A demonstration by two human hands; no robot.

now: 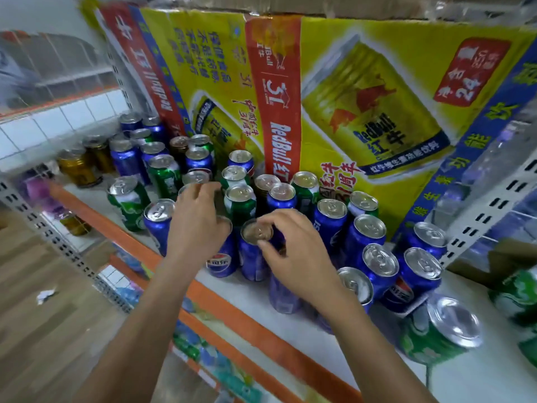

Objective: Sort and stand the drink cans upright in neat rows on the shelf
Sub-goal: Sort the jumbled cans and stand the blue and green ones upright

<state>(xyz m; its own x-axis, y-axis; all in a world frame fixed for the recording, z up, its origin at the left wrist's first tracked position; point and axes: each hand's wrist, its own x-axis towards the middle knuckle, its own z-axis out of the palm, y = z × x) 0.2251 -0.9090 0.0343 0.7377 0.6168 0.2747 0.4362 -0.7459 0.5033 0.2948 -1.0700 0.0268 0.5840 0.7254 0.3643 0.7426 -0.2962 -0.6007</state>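
Grip: R hand point(293, 251) pinches rim of upright blue can point(252, 261) w/ metal top; L hand point(197, 225) grip unclear.

blue cans point(374, 264), green cans point(239, 203), yellow carton point(363, 91)

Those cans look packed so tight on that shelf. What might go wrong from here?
The right hand pinches a blue can by its rim amid tightly packed neighbours; a nudge might topple several like dominoes. That can stands near the shelf's orange edge, so a knocked one might drop to the floor. A green can lies on its side at the right and may roll.
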